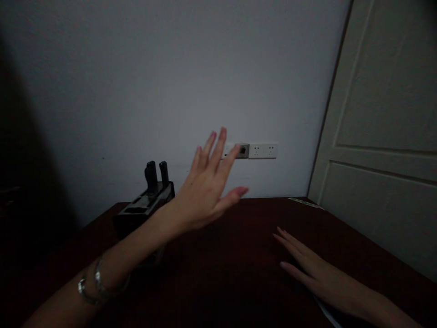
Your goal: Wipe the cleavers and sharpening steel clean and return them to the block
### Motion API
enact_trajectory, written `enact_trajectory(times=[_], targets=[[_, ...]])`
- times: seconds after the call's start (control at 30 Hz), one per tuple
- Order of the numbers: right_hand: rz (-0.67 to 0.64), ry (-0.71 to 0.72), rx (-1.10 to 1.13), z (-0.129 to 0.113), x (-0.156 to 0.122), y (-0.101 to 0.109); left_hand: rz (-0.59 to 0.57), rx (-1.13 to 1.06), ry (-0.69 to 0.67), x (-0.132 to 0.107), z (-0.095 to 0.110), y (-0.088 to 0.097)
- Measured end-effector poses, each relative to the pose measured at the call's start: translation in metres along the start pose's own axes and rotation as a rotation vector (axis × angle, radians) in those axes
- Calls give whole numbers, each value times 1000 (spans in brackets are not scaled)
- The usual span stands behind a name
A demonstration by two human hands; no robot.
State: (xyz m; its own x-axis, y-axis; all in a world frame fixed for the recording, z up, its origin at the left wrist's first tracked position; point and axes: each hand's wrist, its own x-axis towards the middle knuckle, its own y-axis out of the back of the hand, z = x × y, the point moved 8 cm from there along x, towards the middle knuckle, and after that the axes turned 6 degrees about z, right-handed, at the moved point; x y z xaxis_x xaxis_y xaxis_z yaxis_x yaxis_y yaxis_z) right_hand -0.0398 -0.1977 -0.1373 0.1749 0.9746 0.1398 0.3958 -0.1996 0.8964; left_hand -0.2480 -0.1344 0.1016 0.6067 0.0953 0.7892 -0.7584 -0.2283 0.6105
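My left hand (208, 187) is raised above the dark table, fingers spread and thumb pointing right, with nothing in it. Two silver bangles (99, 282) circle that wrist. Behind the left forearm stands a black knife block (146, 202), partly covered by the arm. Two black-handled tools (157, 175), which look like kitchen knives, stick up from its top. Lower on the right, my right hand (303, 264) is stretched out over the table with its thumb apart, and it holds nothing. Whether it touches the tabletop I cannot tell. A thin pale strip (326, 312) shows beneath the right wrist.
The dark reddish table (246, 241) reaches back to a plain wall (205, 82). Wall sockets (262, 151) sit just above the table, partly behind my left fingers. A white panelled door (385, 114) borders the right side. A flat patterned strip (305, 202) lies at the far right corner.
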Motion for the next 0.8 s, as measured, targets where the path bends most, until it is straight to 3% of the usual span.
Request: enact_trajectory(times=[0.1,0.23,0.33,0.4,0.47,0.5,0.53,0.57,0.6,0.67,0.8], targets=[[-91,124,192,-70,33,-13,225,130,52,-2,-50,64],[-155,290,444,-160,76,-32,300,304,235,-22,-136,114],[-145,329,608,-209,113,-52,258,261,536,-57,-213,126],[-118,272,755,-228,139,-67,179,148,815,-95,-262,118],[-156,172,940,-242,161,-84,70,13,1025,-138,-293,102],[-194,120,1034,-248,169,-93,20,-45,1108,-158,-303,94],[-224,80,1120,-254,177,-100,-73,-199,1282,-186,-310,78],[-249,53,1198,-259,183,-105,-166,-375,1422,-210,-309,62],[-269,35,1263,-264,187,-108,-226,-565,1479,-226,-304,48],[-293,23,1346,-272,194,-111,-301,-931,1500,-243,-285,25],[-342,20,1382,-284,201,-114,-223,-1303,1479,-252,-260,3]])
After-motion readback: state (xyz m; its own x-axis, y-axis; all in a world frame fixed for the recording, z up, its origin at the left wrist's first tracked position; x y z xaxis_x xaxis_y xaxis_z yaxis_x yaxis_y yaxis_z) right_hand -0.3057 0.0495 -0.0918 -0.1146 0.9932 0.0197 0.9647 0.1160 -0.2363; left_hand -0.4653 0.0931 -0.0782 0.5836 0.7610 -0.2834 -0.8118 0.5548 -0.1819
